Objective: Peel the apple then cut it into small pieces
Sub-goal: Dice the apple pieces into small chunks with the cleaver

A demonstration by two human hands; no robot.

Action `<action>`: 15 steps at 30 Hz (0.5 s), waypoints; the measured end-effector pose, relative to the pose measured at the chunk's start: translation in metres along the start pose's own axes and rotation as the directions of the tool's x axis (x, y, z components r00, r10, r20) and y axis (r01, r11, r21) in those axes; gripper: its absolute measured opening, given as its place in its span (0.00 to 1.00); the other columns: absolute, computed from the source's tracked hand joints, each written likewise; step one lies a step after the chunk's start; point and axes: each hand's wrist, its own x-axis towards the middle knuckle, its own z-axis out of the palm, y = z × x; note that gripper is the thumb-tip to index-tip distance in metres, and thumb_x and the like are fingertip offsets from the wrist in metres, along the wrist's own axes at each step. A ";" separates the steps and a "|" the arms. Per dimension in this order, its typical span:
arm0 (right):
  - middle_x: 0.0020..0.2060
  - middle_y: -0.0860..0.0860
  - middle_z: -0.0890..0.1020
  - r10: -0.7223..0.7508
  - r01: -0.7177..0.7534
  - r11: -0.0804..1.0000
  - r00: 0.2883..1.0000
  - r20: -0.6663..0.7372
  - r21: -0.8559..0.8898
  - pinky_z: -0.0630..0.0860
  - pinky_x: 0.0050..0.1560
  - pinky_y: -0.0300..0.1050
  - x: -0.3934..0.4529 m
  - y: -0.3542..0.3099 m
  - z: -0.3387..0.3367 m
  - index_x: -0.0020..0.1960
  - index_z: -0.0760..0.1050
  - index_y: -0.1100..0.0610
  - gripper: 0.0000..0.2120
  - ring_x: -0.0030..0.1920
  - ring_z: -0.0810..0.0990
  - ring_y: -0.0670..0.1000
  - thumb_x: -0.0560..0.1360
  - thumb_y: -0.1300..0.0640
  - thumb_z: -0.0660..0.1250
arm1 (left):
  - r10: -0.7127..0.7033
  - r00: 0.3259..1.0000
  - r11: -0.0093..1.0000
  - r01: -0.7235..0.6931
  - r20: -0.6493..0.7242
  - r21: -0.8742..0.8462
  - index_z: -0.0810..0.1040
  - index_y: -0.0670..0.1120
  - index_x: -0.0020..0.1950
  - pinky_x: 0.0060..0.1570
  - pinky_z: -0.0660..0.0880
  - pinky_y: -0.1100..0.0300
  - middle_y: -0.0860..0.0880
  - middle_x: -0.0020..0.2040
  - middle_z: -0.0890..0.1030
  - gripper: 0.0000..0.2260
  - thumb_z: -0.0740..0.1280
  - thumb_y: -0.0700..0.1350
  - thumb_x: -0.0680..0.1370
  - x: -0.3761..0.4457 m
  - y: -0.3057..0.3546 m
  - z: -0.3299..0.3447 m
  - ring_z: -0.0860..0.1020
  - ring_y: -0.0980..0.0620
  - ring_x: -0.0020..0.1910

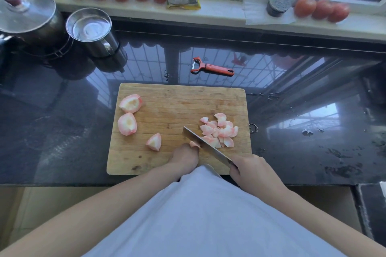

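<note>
On the cutting board (179, 98), the left hand (183, 155) pins a small apple piece (193, 144) against the knife (205, 146), which the right hand (249, 168) clasps by the handle, with cut bits (219, 130) piled right and three larger chunks (130, 113) waiting left.

Right hand (253, 170) grips the knife (205, 146) — left hand (184, 155) pins an apple piece (194, 144) on the cutting board (179, 98).
</note>
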 end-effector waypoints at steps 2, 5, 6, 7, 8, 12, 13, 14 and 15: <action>0.26 0.49 0.66 0.017 -0.015 0.999 0.999 0.035 -0.048 0.66 0.27 0.49 0.000 -0.001 0.003 0.33 0.59 0.52 0.17 0.28 0.69 0.61 0.76 0.58 0.63 | -0.029 0.999 0.991 0.025 -0.032 -0.134 0.74 0.39 0.69 0.64 0.72 0.51 0.39 0.67 0.78 0.17 0.55 0.45 0.86 0.002 -0.004 0.001 0.76 0.39 0.67; 0.24 0.50 0.63 0.016 -0.011 0.997 0.997 0.075 -0.078 0.59 0.22 0.45 -0.001 -0.003 0.002 0.33 0.58 0.53 0.18 0.24 0.64 0.60 0.72 0.59 0.67 | -0.060 0.998 0.973 0.055 -0.016 -0.223 0.74 0.40 0.70 0.64 0.72 0.52 0.39 0.68 0.77 0.17 0.55 0.45 0.86 0.003 -0.004 0.002 0.75 0.39 0.67; 0.23 0.49 0.61 0.006 0.002 0.997 0.996 0.094 -0.081 0.54 0.21 0.42 -0.001 -0.004 0.001 0.32 0.57 0.52 0.20 0.22 0.61 0.59 0.69 0.61 0.70 | -0.057 0.998 0.974 0.054 -0.007 -0.219 0.74 0.39 0.69 0.65 0.72 0.51 0.38 0.68 0.76 0.17 0.52 0.44 0.87 0.002 -0.004 0.002 0.75 0.38 0.67; 0.22 0.48 0.58 -0.001 0.009 0.996 0.996 0.090 -0.091 0.49 0.21 0.40 -0.002 -0.006 -0.001 0.32 0.56 0.52 0.23 0.21 0.58 0.58 0.67 0.62 0.72 | -0.065 0.998 0.971 0.062 -0.006 -0.230 0.73 0.39 0.69 0.66 0.72 0.50 0.37 0.68 0.76 0.17 0.51 0.43 0.87 0.000 -0.002 0.001 0.74 0.37 0.67; 0.22 0.47 0.55 0.005 0.004 0.996 0.996 0.093 -0.094 0.46 0.22 0.39 -0.002 -0.006 0.000 0.32 0.56 0.52 0.25 0.20 0.56 0.57 0.64 0.62 0.74 | -0.063 0.998 0.967 0.059 -0.005 -0.248 0.73 0.39 0.69 0.66 0.72 0.50 0.37 0.68 0.76 0.17 0.51 0.43 0.87 0.000 -0.001 -0.001 0.74 0.37 0.67; 0.22 0.46 0.54 0.018 0.004 0.983 0.992 0.124 -0.182 0.50 0.19 0.40 0.009 -0.014 0.004 0.32 0.59 0.52 0.22 0.21 0.60 0.55 0.66 0.61 0.75 | -0.037 0.999 0.983 0.035 -0.005 -0.181 0.71 0.41 0.72 0.60 0.73 0.53 0.38 0.68 0.76 0.17 0.51 0.42 0.87 0.006 -0.004 0.002 0.75 0.38 0.67; 0.22 0.47 0.63 -0.002 0.026 0.981 0.993 0.122 -0.194 0.59 0.19 0.43 0.016 -0.018 0.009 0.34 0.63 0.52 0.17 0.23 0.65 0.57 0.70 0.60 0.72 | -0.058 0.998 0.979 0.058 0.007 -0.194 0.73 0.40 0.72 0.57 0.72 0.54 0.38 0.67 0.77 0.17 0.53 0.42 0.86 0.009 -0.006 0.003 0.76 0.38 0.66; 0.26 0.51 0.73 -0.006 0.025 0.979 0.995 0.096 -0.200 0.67 0.23 0.47 0.023 -0.021 0.015 0.36 0.68 0.53 0.11 0.27 0.72 0.58 0.73 0.60 0.69 | -0.064 0.998 0.980 0.064 0.005 -0.189 0.75 0.40 0.70 0.56 0.72 0.54 0.38 0.67 0.78 0.17 0.54 0.43 0.86 0.013 -0.008 0.004 0.76 0.38 0.66; 0.34 0.54 0.80 -0.005 0.025 0.980 0.995 0.101 -0.199 0.70 0.29 0.49 0.030 -0.025 0.018 0.42 0.73 0.54 0.04 0.33 0.78 0.60 0.76 0.60 0.65 | -0.059 0.998 0.982 0.058 -0.003 -0.179 0.77 0.40 0.68 0.55 0.71 0.54 0.38 0.66 0.79 0.17 0.55 0.44 0.85 0.016 -0.010 0.005 0.76 0.37 0.66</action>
